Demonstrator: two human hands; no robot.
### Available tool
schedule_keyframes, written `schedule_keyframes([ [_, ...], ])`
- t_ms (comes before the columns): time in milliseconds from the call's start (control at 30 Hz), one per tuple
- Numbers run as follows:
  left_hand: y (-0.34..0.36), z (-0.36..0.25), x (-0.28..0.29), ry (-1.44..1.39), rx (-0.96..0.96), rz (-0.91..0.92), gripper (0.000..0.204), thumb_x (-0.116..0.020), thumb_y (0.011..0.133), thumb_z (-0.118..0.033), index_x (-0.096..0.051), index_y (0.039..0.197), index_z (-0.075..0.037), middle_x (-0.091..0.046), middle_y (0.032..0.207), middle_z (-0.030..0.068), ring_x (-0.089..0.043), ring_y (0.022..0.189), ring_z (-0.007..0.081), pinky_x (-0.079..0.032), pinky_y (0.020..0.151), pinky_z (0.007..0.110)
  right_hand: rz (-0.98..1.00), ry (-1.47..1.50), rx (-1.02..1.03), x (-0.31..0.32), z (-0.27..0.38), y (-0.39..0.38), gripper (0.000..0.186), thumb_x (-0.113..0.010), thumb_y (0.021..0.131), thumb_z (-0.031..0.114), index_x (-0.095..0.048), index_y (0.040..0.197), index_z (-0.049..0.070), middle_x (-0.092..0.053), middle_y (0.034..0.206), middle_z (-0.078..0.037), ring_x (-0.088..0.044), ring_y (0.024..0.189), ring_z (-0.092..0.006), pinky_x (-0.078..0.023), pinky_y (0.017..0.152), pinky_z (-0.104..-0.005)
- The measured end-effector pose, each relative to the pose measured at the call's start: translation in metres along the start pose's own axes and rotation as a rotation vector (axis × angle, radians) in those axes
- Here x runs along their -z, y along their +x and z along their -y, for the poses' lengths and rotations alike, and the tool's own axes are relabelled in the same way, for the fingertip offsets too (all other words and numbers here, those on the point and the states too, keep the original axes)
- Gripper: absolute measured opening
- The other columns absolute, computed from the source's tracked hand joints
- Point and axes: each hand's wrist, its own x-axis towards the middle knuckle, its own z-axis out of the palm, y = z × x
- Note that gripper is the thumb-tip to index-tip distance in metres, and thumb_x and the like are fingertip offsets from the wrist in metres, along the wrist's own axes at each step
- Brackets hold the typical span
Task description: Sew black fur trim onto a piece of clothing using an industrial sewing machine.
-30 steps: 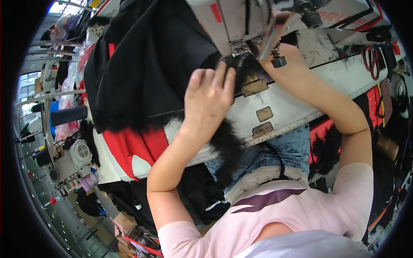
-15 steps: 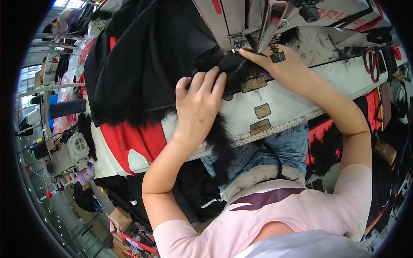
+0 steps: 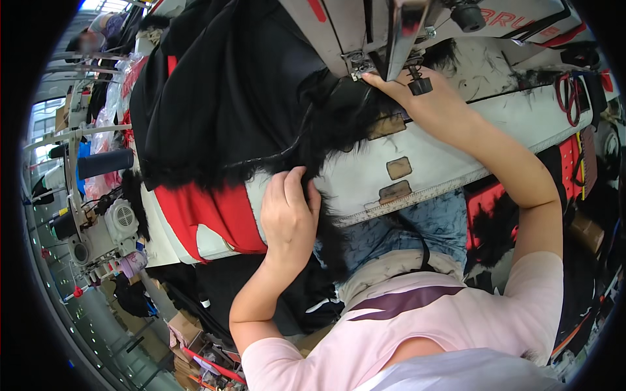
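My left hand (image 3: 290,215) is closed on the black fur trim (image 3: 329,238), which hangs over the front edge of the white sewing table (image 3: 352,192). My right hand (image 3: 424,98) lies at the sewing machine (image 3: 319,26), one digit reaching to the presser foot (image 3: 360,65); its other fingers are largely hidden. Draped black fabric (image 3: 208,98), edged with fur and a dark seam, covers the table left of the needle. Red fabric (image 3: 202,218) shows beneath it.
Red-handled scissors (image 3: 568,98) lie at the table's right end. A measuring tape strip (image 3: 450,179) runs along the front edge. At the left stand machine parts with a white motor (image 3: 120,221), bagged material (image 3: 104,150) and, far back, another person (image 3: 101,29).
My left hand has moved down and toward me, away from the presser foot to the table's front, exposing the seam. My right hand's tip has come into view at the presser foot and stays there.
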Motion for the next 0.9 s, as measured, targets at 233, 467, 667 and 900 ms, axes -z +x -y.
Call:
schedule_keyframes([
  [233,0.011,-0.028,0.031,-0.290,-0.121,0.445,0.033,-0.071,0.079,-0.003,-0.061,0.111,-0.001,-0.063,0.101,0.0154,-0.062,0.089,0.0356,-0.050,0.076,0.040,0.082,-0.246,-0.012,-0.001,0.012,-0.007,0.055,-0.056,0.083,0.000,-0.055,0.137,0.012,-0.062,0.119,-0.011,-0.061,0.110,-0.0291,-0.050,0.090,-0.0388],
  [467,0.086,0.006,0.025,0.278,-0.553,0.101,0.030,-0.061,0.081,-0.005,-0.067,0.110,-0.008,-0.063,0.122,0.0027,-0.053,0.128,0.0190,-0.028,0.113,0.045,0.050,0.027,0.123,-0.009,0.085,-0.023,0.048,-0.062,0.071,0.011,-0.064,0.118,0.002,-0.059,0.111,-0.011,-0.058,0.108,-0.0298,-0.051,0.090,-0.0403],
  [667,0.085,0.021,0.013,0.011,-0.871,0.094,0.008,-0.058,0.078,-0.009,-0.058,0.085,-0.007,-0.058,0.077,0.0027,-0.064,0.094,0.0188,-0.042,0.102,0.036,-0.008,0.081,0.092,-0.020,0.096,-0.029,0.037,-0.064,0.063,0.010,-0.070,0.098,-0.001,-0.058,0.101,-0.010,-0.058,0.101,-0.0307,-0.053,0.085,-0.0412],
  [900,0.071,0.012,-0.003,0.123,-0.700,0.069,0.025,-0.061,0.074,-0.009,-0.065,0.098,-0.004,-0.048,0.066,-0.0002,-0.053,0.065,0.0149,-0.043,0.083,0.029,-0.062,0.096,0.113,-0.020,0.096,-0.028,0.026,-0.062,0.067,0.012,-0.068,0.088,-0.002,-0.056,0.094,-0.008,-0.057,0.098,-0.0278,-0.051,0.083,-0.0374],
])
